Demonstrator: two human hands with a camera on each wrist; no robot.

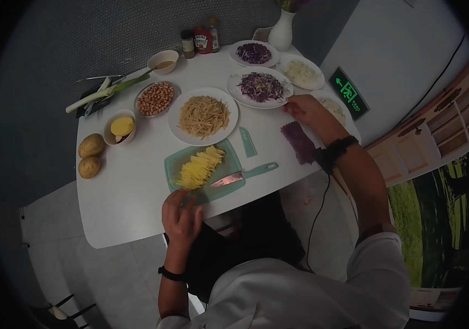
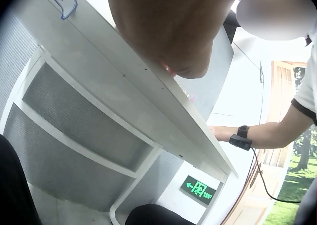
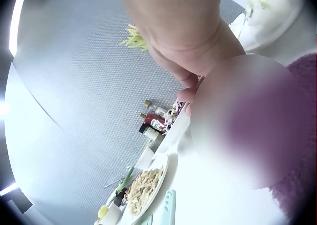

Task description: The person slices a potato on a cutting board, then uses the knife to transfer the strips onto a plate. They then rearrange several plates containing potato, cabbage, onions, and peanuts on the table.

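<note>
At the rim of a white plate (image 1: 234, 97) of shredded purple cabbage (image 1: 261, 88), my right hand (image 1: 304, 108) pinches the edge between thumb and fingers. The right wrist view shows that hand (image 3: 190, 61) from behind, with part of the plate hidden. My left hand (image 1: 181, 215) lies at the near edge of a teal cutting board (image 1: 175, 159), its fingers loosely bent and holding nothing. Yellow potato strips (image 1: 200, 167) are heaped on the board. Beside them lies a knife (image 1: 227, 179), its teal handle over the board's right edge.
Between board and plates lie a teal knife sheath (image 1: 248, 142) and a purple cloth (image 1: 298, 142). A plate of pale shreds (image 1: 204, 117), a bowl of peanuts (image 1: 156, 99) and two potatoes (image 1: 91, 146) stand leftward. Behind are sauce bottles (image 1: 202, 41) and a white vase (image 1: 281, 32).
</note>
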